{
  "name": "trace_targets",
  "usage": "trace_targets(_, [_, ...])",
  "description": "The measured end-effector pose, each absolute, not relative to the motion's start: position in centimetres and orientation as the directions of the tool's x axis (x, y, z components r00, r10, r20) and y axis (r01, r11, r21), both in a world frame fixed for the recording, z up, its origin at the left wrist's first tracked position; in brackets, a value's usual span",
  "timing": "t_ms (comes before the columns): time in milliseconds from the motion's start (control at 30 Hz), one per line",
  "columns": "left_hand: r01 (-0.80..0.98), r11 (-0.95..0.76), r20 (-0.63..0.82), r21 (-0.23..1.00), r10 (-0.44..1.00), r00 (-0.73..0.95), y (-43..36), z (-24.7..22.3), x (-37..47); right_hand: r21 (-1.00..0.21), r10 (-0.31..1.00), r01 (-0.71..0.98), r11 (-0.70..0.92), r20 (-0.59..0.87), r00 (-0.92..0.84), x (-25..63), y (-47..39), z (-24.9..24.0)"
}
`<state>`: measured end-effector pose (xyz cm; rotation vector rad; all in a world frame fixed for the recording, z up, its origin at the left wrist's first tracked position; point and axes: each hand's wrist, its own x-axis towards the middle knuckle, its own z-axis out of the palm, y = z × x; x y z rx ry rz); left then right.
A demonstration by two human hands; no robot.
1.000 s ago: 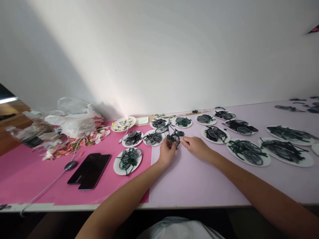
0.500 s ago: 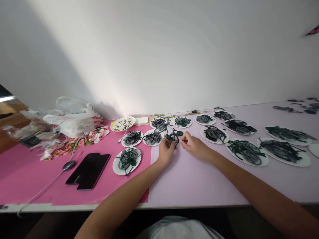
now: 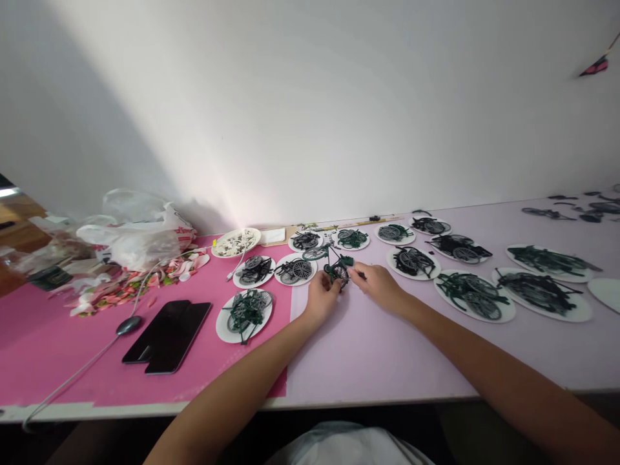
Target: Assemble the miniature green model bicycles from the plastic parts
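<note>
The left hand (image 3: 322,297) grips the model bicycle (image 3: 332,267) at its near wheel, thumb and fingers closed around the lower part. The fingers cover part of that wheel. The bicycle is located above the lilac tabletop (image 3: 368,349), between the two hands, with its far wheel overlapping the plates behind it in view. The right hand (image 3: 380,284) is positioned just beside the near wheel, with thumb and forefinger pinching a small dark piece (image 3: 361,275); most of the piece is hidden, and it may be a thin rod or pin. A green piece (image 3: 347,261) is located at the bicycle's near end, next to the right fingertips. White plates of dark and green bicycle parts (image 3: 453,247) stand on both sides. At the right edge, a white plate (image 3: 609,294) is cut off by the frame.
</note>
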<state>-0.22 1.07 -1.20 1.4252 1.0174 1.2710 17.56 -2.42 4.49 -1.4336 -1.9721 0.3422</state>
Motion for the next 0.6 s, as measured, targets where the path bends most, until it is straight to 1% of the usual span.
trace_targets(133, [-0.038, -0.241, 0.244, 0.97, 0.959, 0.143, 0.7, -0.9, -0.1, -0.538, 0.872, 0.731, 0.42, 0.462, -0.161, 18.1, -2.3, 4.4])
trace_targets(200, [-0.027, -0.273, 0.274, 0.962, 0.95, 0.151, 0.6, -0.6, -0.1, -0.566, 0.866, 0.705, 0.427, 0.481, -0.138, 18.5, -2.0, 4.2])
trace_targets(300, [0.053, -0.341, 0.331, 0.939, 0.934, 0.136, 0.3, 0.0, -0.4, -0.636, 0.868, 0.645, 0.422, 0.489, -0.086, 19.0, -1.6, 4.1])
trace_targets(400, [0.108, -0.381, 0.366, 0.918, 0.921, 0.134, 0.1, 0.5, -0.6, -0.667, 0.839, 0.583, 0.464, 0.542, -0.047, 19.4, -1.1, 3.8])
trace_targets(500, [0.04, -0.326, 0.311, 0.944, 0.927, 0.209, -0.2, 0.9, -0.5, -0.698, 0.839, 0.546, 0.464, 0.544, -0.016, 19.5, -0.7, 3.3])
trace_targets(600, [-0.051, -0.23, 0.235, 0.972, 0.924, 0.303, -0.6, 1.1, -0.2, -0.777, 0.896, 0.482, 0.404, 0.442, -0.039, 19.4, -0.7, 2.8])
